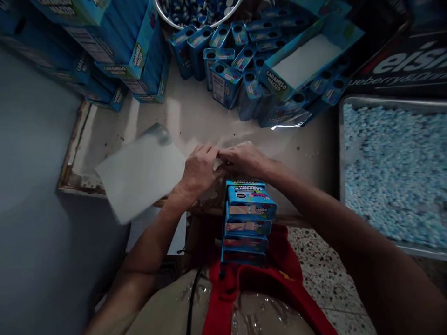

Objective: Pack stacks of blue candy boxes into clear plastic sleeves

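Note:
My left hand (201, 168) and my right hand (243, 159) meet over the front part of the table, fingers bent and pinched together. What lies between their fingertips is too small and dim to make out. Just below my right hand, a row of blue candy boxes (251, 195) marked "Caramelo Macizo" runs over the table's edge toward my body. A pale, smooth rectangular sheet or stack of sheets (143, 172) lies beside my left hand, jutting past the front edge.
Several upright blue boxes with round holes (225, 83) stand at the back, an open blue carton (279, 77) on top. Filled cartons (139, 60) are stacked at left. A metal bowl (166, 19) holds small dark pieces. On the right, a metal tray (342, 153) carries blue-white candies.

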Motion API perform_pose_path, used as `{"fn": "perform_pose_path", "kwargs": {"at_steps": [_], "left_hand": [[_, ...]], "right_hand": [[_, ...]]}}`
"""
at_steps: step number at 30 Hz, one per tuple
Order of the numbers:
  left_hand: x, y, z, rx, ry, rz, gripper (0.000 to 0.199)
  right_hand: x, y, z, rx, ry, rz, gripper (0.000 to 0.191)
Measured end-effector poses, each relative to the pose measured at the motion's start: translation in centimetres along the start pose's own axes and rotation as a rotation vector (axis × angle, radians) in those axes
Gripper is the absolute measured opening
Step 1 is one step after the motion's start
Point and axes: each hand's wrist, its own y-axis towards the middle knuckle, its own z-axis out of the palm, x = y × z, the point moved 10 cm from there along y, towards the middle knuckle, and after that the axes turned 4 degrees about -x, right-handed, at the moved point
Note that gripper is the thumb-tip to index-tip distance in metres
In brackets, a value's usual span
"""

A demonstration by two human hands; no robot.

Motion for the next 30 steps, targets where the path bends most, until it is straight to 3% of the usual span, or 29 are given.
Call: {"fn": "perform_pose_path", "kwargs": {"at_steps": [3, 8, 10, 15, 19, 25, 30], "left_hand": [[-0.2, 0.1, 0.4, 0.009, -0.060, 0.006, 0.014], [-0.9, 0.1, 0.3, -0.074, -0.045, 0.006, 0.001], [-1.1, 0.0, 0.2, -0.097, 0.003, 0.009, 0.007], [-0.7, -0.7, -0.8, -0.226, 0.122, -0.040, 0.020], [-1.2, -1.7, -1.0, -0.272, 0.138, -0.027, 0.021], [-3.6, -3.2, -1.8, -0.237, 0.272, 0.123, 0.028], [-5.7, -4.2, -4.3, -0.124, 0.224, 0.215, 0.028]], "right_hand": [[1.4, -1.0, 1.3, 0.190, -0.189, -0.176, 0.005], [1.6, -1.2, 0.6, 0.192, -0.206, -0.213, 0.008], [1.2, -1.4, -0.2, 0.167, -0.244, -0.205, 0.009], [-1.9, -3.7, -2.8, 0.134, -0.502, 0.007, 0.006], [-3.3, -7.4, -4.0, 0.068, -0.519, 0.178, 0.013], [-3.0, -10.7, -3.1, 0.002, -0.441, 0.225, 0.028], [-1.9, -12.0, -4.7, -0.065, -0.257, 0.297, 0.025]]}}
